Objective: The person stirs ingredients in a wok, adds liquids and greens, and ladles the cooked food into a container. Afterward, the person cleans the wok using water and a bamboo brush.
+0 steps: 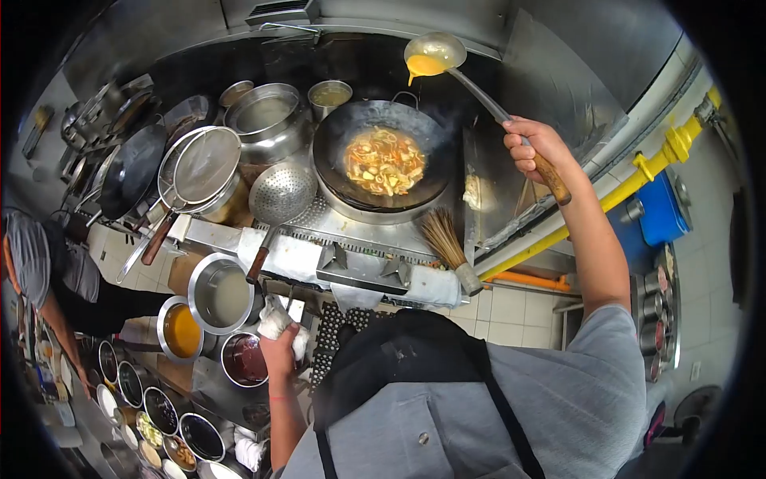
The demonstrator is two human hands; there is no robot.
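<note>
With 12 o'clock at the top of the view, the steel stove [363, 230] spreads across the upper middle. Near 9 o'clock, at the edge, another person [32, 247] stands well apart from it.

The black wok [331, 140] sits upright on the stove, a pot [267, 148] just beside it towards 10 o'clock and a straw brush [441, 239] towards 5. From the right hand [531, 145] the wok lies at 9 o'clock; from the left hand [279, 351], at about 1. In the view, the right hand is the nearer.

The long ladle [482, 94] slants across the upper right, its long axis running from the bowl end, between 10 and 11 o'clock of the right hand, to the handle's butt, between 4 and 5. The right grip is closed around the wooden part, the butt sticking out past the palm. The bowl hangs apart from the food [387, 162], which lies at about 7 o'clock from it, inside the wok. The left grip is closed on a bunched white cloth [275, 321]; whether something hard is inside cannot be told.

The ladle is grey metal with a brown handle. The food looks wet and yellowish, with orange bits. Smooth yellow liquid [424, 65] lies in the bowl, a thin drip hanging off its edge.
</note>
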